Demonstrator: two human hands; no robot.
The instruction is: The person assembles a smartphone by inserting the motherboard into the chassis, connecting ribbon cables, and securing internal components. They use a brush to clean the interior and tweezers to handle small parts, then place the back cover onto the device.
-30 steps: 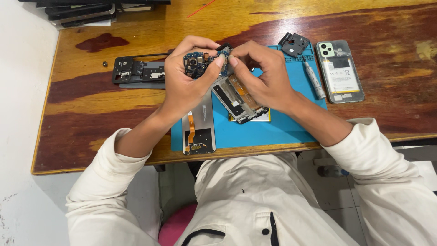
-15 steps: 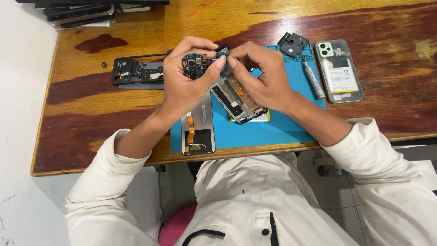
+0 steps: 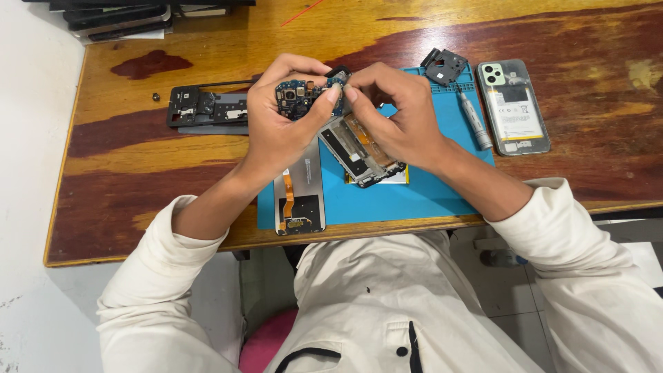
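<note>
The left hand (image 3: 280,131) holds a small dark blue phone circuit board (image 3: 302,92) up above the desk (image 3: 138,173), its fingers (image 3: 293,65) curled closed around the board's top edge and its thumb pressed against the lower right corner. The right hand (image 3: 397,114) meets it from the other side: its fingers (image 3: 359,76) are pinched shut on the board's right end, tip to tip with the left thumb. The board sits between both hands, raised over the upper left part of a blue work mat (image 3: 428,186).

Directly below the hands, an opened phone frame (image 3: 362,155) lies tilted on the mat, and a display panel with an orange flex cable (image 3: 298,197) lies at the mat's left edge. A black phone mid-frame (image 3: 207,109) rests on the desk to the left of the hands. To the right lie a small black cover plate (image 3: 445,65), a grey screwdriver (image 3: 475,124) and a phone back with battery showing (image 3: 514,107), all well apart from the hands.
</note>
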